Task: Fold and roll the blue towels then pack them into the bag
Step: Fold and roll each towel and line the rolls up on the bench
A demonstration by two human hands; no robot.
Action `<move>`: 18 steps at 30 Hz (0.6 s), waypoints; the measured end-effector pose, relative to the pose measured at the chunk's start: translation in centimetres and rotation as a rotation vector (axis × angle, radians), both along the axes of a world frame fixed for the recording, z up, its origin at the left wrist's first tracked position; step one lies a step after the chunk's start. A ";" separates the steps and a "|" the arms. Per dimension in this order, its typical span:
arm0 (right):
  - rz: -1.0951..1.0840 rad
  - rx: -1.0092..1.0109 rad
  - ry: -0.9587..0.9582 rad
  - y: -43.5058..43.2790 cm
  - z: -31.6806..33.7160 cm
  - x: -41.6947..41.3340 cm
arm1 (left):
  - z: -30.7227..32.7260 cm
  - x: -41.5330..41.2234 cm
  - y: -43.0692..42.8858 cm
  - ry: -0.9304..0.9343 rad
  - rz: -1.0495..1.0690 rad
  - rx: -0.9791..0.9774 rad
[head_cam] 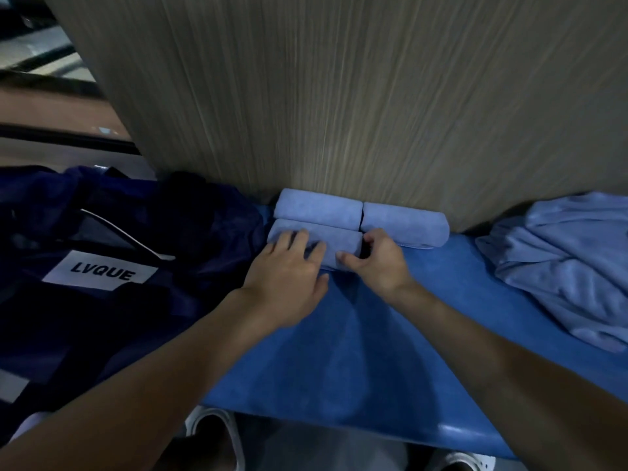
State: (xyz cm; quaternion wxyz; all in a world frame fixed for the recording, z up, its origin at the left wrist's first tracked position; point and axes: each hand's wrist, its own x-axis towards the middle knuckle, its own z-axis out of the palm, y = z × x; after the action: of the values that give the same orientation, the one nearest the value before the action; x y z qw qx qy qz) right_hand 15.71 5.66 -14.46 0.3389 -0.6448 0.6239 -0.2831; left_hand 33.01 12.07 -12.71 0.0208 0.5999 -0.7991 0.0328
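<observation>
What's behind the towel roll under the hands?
A second rolled towel lies directly behind the front roll, against the wood panel. The left hand and right hand cover the front roll's near edge.

The blue padded desk [356,351] carries three rolled towels by the wooden wall [339,96]. The near roll [339,241] lies under the flat left hand [289,270], and the right hand [377,263] pinches its end. The far roll [317,207] touches it just beyond. The right roll [404,224] lies just beyond the right hand. A loose heap of towels [571,263] lies well right of that hand, and a dark bag [119,232] lies left of the left hand.
</observation>
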 end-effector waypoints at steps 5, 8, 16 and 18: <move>-0.006 -0.033 -0.005 0.0 -0.2 0.1 | -0.5 0.6 -0.3 0.022 -0.012 -0.024; 0.025 -0.019 -0.013 0.3 0.4 -0.2 | -0.2 0.5 -0.2 0.012 -0.025 -0.052; 0.005 -0.111 0.016 2.2 4.1 -7.4 | 5.1 -6.8 -2.4 0.032 -0.039 -0.085; -0.049 -0.209 0.151 2.4 5.2 -11.4 | 6.1 -10.4 -3.6 0.065 -0.089 -0.094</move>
State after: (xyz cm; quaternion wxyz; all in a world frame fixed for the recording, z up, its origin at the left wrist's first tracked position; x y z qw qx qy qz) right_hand 4.27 8.07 -9.29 0.2152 -0.6805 0.6303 -0.3054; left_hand 22.65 8.42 -6.64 0.0763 0.5629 -0.8215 0.0501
